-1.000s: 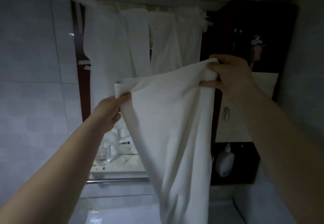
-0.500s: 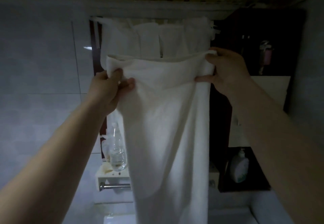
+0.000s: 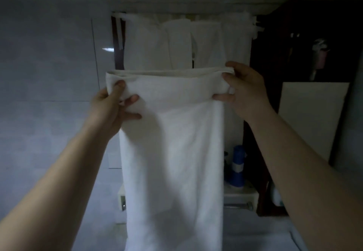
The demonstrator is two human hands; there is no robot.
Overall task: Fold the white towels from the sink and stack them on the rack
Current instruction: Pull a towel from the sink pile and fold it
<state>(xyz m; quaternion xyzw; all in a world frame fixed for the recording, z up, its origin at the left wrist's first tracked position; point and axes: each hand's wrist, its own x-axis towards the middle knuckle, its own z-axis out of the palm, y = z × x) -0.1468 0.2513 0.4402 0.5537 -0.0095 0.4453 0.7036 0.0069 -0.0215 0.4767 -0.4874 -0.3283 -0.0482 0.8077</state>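
A long white towel (image 3: 172,152) hangs straight down in front of me, held up by its top edge, which is doubled over. My left hand (image 3: 112,107) grips the top left corner, thumb in front and fingers curled round the cloth. My right hand (image 3: 243,89) pinches the top right corner at about the same height. Behind the towel, more white towels (image 3: 176,46) hang side by side from a high rail near the ceiling. The sink is mostly hidden below the hanging towel.
Grey tiled wall fills the left. A small white shelf (image 3: 239,193) with a blue bottle (image 3: 237,166) sits behind the towel at lower right, above a metal bar (image 3: 237,205). A dark cabinet (image 3: 294,54) and a pale panel (image 3: 310,117) stand at right.
My left hand rose and moved out to the left, levelling the towel's top edge. The towel now hangs flat and straight between both hands. My view tilted up a little.
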